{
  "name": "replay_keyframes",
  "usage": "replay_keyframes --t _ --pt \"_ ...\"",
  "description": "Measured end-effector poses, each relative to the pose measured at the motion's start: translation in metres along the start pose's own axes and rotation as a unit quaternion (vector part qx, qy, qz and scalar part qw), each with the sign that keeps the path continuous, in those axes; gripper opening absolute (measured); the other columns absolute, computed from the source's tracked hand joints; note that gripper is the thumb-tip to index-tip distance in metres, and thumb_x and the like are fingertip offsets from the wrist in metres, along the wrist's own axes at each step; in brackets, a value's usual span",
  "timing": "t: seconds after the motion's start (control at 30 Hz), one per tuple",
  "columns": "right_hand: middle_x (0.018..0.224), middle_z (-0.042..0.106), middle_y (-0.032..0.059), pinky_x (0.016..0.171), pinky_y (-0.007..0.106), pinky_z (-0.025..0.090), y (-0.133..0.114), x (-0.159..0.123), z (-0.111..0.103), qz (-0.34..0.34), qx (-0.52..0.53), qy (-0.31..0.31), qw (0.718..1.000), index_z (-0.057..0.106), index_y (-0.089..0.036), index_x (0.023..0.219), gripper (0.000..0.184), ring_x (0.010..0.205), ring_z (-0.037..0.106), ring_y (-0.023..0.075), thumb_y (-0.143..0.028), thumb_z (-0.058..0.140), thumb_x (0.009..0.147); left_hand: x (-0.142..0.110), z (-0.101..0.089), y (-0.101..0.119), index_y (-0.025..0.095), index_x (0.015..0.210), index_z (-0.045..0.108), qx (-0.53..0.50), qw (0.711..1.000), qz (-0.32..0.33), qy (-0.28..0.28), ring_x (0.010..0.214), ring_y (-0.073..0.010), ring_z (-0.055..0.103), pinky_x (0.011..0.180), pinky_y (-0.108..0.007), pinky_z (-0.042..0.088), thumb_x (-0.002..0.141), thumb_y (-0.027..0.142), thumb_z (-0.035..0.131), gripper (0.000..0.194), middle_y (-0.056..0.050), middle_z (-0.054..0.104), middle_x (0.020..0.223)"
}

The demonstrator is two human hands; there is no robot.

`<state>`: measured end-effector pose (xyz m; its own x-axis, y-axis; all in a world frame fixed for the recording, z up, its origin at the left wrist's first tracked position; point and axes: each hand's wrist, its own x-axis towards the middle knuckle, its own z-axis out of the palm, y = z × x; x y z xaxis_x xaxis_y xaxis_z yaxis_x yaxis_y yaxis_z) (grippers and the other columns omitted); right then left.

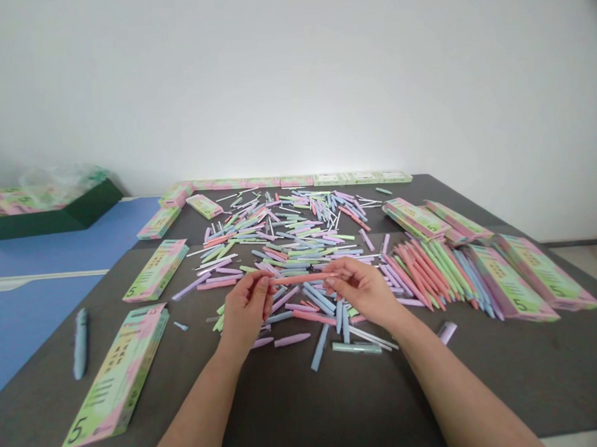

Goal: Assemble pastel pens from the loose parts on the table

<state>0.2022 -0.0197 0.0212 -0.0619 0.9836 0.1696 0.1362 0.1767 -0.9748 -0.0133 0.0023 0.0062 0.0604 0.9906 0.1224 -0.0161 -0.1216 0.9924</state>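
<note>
Between my two hands a coral-pink pen [301, 278] is held level, above a heap of loose pen parts. My left hand [247, 307] pinches its left end with thumb and fingers. At the other end, the fingers of my right hand [359, 288] are closed around the tip. Below and beyond lie many pastel pen barrels, caps and thin white refills [367, 336] in purple, blue, green and pink. A clear-and-green tube [356, 348] rests just in front of the heap, with a blue barrel [320, 348] beside it.
To the right, coral, green, blue and purple pens [431, 273] lie in a row beside several pastel boxes [514, 282]. More boxes [119, 373] line the left side, near a lone blue pen [80, 343]. A dark green tray [72, 215] stands on a blue surface [43, 307].
</note>
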Motion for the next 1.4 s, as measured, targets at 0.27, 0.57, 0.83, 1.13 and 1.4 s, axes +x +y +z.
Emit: replay_keyframes --t 0.27,0.57,0.83,1.13,1.4 --pt "0.068 0.071 0.0038 0.052 0.027 0.052 0.003 0.002 0.001 0.033 0.042 0.0 0.999 0.065 -0.017 0.085 0.026 0.06 0.068 0.0172 -0.041 0.07 0.074 -0.002 0.001 0.004 0.015 0.092 0.057 0.034 0.999 0.032 0.014 0.034 -0.0037 0.038 0.033 -0.015 0.03 0.086 0.026 0.052 0.014 0.007 0.049 0.052" --pt "0.065 0.069 0.0028 0.052 0.026 0.051 0.003 0.004 0.002 0.053 0.076 -0.01 0.996 0.063 -0.015 0.082 0.03 0.056 0.066 0.0153 -0.042 0.072 0.072 -0.004 0.002 0.006 0.016 0.091 0.058 0.05 0.997 0.057 0.026 0.035 -0.0038 0.039 0.035 -0.015 0.031 0.086 0.026 0.052 0.013 0.006 0.051 0.054" --pt "0.061 0.06 -0.0028 0.05 0.022 0.039 0.014 0.001 0.007 0.019 -0.017 -0.034 0.999 0.061 -0.018 0.084 0.014 0.053 0.054 0.0109 -0.03 0.066 0.078 0.0 0.007 0.001 0.017 0.103 0.054 -0.008 0.998 0.003 0.07 0.035 -0.0056 0.04 0.033 -0.015 0.033 0.083 0.035 0.058 0.027 0.007 0.054 0.054" --pt "0.066 0.066 -0.0004 0.054 0.024 0.042 0.017 -0.003 0.015 0.015 -0.052 -0.063 0.997 0.059 -0.019 0.086 0.015 0.057 0.059 0.0132 -0.033 0.062 0.082 0.003 0.003 -0.008 0.016 0.107 0.057 -0.028 0.997 -0.014 0.071 0.037 -0.0059 0.037 0.036 -0.015 0.03 0.082 0.038 0.06 0.033 0.01 0.047 0.047" --pt "0.067 0.067 0.0005 0.055 0.025 0.044 0.014 -0.005 0.018 -0.002 -0.081 -0.05 0.995 0.059 -0.02 0.086 0.011 0.058 0.06 0.0148 -0.031 0.059 0.083 0.001 0.003 -0.005 0.015 0.108 0.059 0.007 0.997 -0.016 0.072 0.037 -0.0058 0.036 0.035 -0.015 0.029 0.086 0.04 0.056 0.033 0.009 0.044 0.048"
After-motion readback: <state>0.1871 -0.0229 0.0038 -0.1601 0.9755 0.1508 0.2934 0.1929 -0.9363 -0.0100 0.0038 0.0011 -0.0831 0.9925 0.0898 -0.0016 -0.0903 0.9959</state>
